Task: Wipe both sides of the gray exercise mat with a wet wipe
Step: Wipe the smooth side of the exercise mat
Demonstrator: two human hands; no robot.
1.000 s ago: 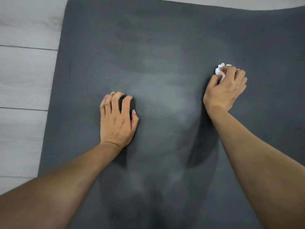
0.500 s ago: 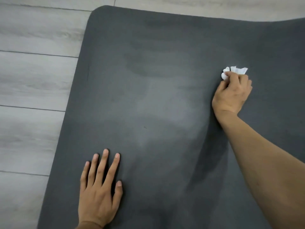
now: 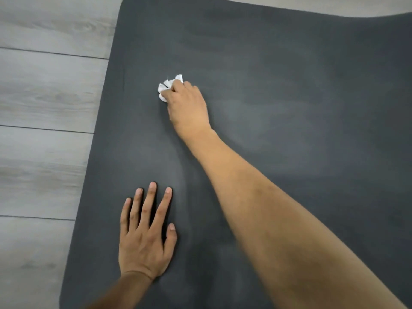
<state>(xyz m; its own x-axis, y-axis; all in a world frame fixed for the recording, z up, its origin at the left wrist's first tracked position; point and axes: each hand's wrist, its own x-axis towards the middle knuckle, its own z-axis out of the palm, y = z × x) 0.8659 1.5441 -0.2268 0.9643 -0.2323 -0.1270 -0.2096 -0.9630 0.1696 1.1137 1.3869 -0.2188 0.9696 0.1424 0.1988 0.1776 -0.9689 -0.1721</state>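
Note:
The gray exercise mat (image 3: 289, 74) lies flat on the floor and fills most of the view. My right hand (image 3: 188, 107) grips a crumpled white wet wipe (image 3: 166, 88) and presses it on the mat's upper left area, a short way from the left edge. The wipe sticks out past my fingertips. My left hand (image 3: 146, 237) lies flat on the mat near the bottom, fingers straight and spread, palm down. Faint lighter and darker streaks show across the mat's surface.
Pale gray wood-look floorboards (image 3: 44, 152) run along the mat's left side and past its far edge at the top. The mat's rounded far-left corner (image 3: 124, 3) is in view.
My right hand has swept the wipe from the mat's right side across to the left. My left hand earlier slid back toward me, uncurled, and now rests flat.

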